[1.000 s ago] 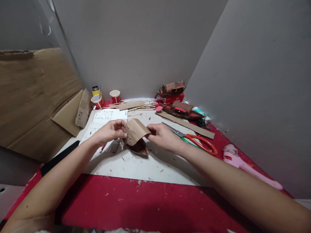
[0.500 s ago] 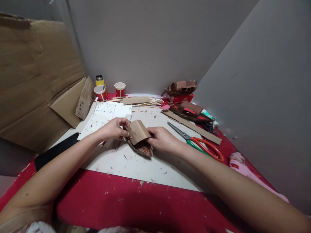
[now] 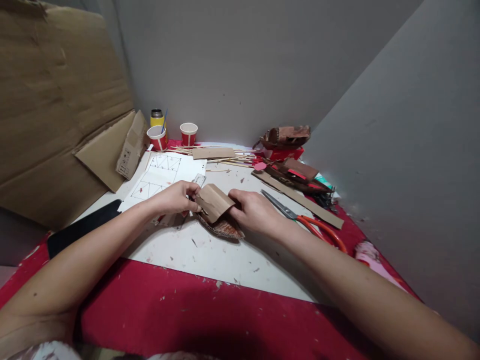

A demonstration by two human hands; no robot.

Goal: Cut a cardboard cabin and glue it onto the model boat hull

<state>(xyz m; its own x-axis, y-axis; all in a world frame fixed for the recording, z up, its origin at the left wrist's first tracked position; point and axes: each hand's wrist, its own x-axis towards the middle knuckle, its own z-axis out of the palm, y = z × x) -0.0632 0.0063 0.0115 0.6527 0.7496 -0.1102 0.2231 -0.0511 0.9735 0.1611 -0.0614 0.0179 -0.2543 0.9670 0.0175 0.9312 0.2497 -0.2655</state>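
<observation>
A bent piece of brown cardboard sits over a small model boat with a brown painted deck and a corrugated edge. My left hand pinches the cardboard's left edge between thumb and fingers. At its right edge, my right hand grips the same piece, its fingertips partly hidden behind it. The boat's pointed end faces right and toward me, above the white board. Scissors with orange handles lie to the right, partly behind my right forearm.
Two finished-looking model boats stand at the back right beside a cardboard strip. Behind lie thin wooden sticks and red paper cups. Drawn sheets, a dark flat object and large cardboard are left.
The boat's pointed end has swung right and slightly up. Both hands still hold the bent cardboard, which has tilted a little. The camera view has shifted slightly.
</observation>
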